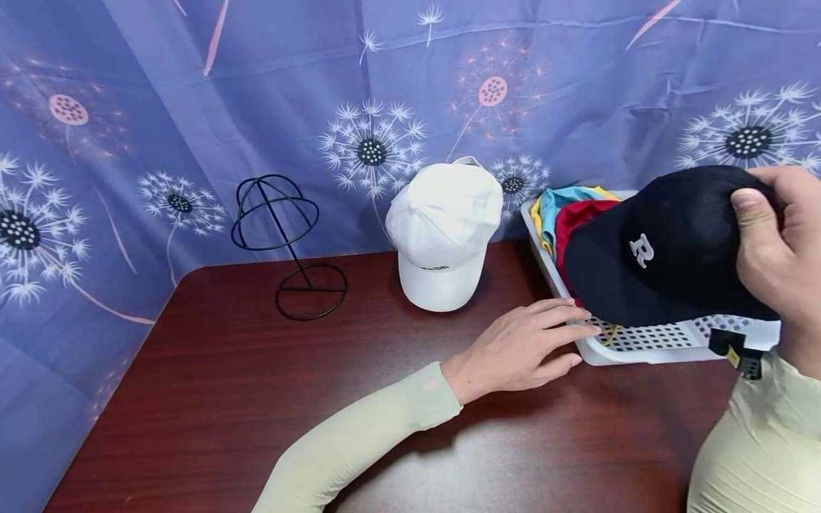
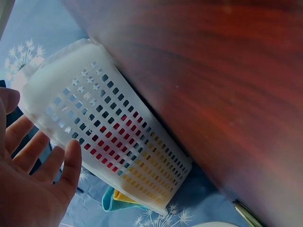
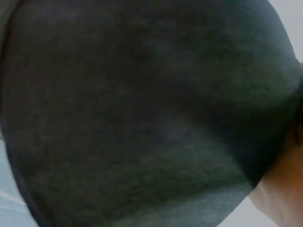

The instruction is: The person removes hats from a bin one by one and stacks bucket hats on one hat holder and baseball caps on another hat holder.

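My right hand point(image 1: 779, 246) grips a dark baseball cap point(image 1: 693, 249) with a pale letter R, thumb on the outside of its crown. The cap is held above a white plastic basket point(image 1: 670, 353), its brim pointing left. In the right wrist view, dark cloth of the cap point(image 3: 142, 113) fills most of the picture. My left hand point(image 1: 522, 348) is at the basket's near left corner, fingers spread and fairly straight, tips by the cap's brim. The left wrist view shows these fingers beside the basket's perforated wall point(image 2: 111, 118); I cannot tell whether they touch it.
Red cloth point(image 1: 580, 217) and blue and yellow cloth point(image 1: 564, 203) lie in the basket. A white cap point(image 1: 445, 228) stands mid-table at the back. Left of it is a black wire cap stand point(image 1: 308, 285). A patterned blue curtain point(image 1: 288, 85) hangs behind the brown table point(image 1: 212, 399).
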The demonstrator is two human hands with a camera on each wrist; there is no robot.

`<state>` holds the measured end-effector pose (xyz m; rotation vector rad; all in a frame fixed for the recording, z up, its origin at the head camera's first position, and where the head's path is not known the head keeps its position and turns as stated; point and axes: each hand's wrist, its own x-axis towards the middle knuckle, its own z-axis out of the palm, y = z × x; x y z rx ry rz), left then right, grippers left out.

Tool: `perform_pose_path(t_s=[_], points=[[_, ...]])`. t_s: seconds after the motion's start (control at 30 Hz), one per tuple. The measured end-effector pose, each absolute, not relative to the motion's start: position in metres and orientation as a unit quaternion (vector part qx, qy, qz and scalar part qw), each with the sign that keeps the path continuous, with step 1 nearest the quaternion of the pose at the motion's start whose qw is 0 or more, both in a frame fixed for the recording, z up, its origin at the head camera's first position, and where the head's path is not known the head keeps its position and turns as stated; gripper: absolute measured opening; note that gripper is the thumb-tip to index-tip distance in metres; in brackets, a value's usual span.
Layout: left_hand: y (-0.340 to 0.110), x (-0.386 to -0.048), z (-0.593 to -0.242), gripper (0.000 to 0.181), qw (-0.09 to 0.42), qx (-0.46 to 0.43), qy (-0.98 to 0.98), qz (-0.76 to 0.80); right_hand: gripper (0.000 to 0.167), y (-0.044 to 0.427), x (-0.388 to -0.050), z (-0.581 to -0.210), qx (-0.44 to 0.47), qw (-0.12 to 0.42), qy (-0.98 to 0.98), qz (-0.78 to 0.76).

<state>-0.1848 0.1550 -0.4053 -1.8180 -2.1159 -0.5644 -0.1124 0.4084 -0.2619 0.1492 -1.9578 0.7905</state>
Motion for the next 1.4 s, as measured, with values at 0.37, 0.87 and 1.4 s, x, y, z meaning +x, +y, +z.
perform_pose_path(t_s=[0.37,0.87,1.4], points=[[0.153,-0.187,-0.405,0.044,0.137,-0.633,-0.735,-0.204,0.021,0.401,-0.112,-0.261,0.054,0.509,-0.781,0.357],[0.146,-0.188,-0.405,0.047,0.128,-0.627,-0.739,-0.210,0.022,0.389,-0.109,-0.256,0.080,0.505,-0.750,0.419],[0.100,-0.186,-0.398,0.018,0.220,-0.540,-0.772,-0.253,0.020,0.360,-0.102,-0.249,0.148,0.477,-0.732,0.464]])
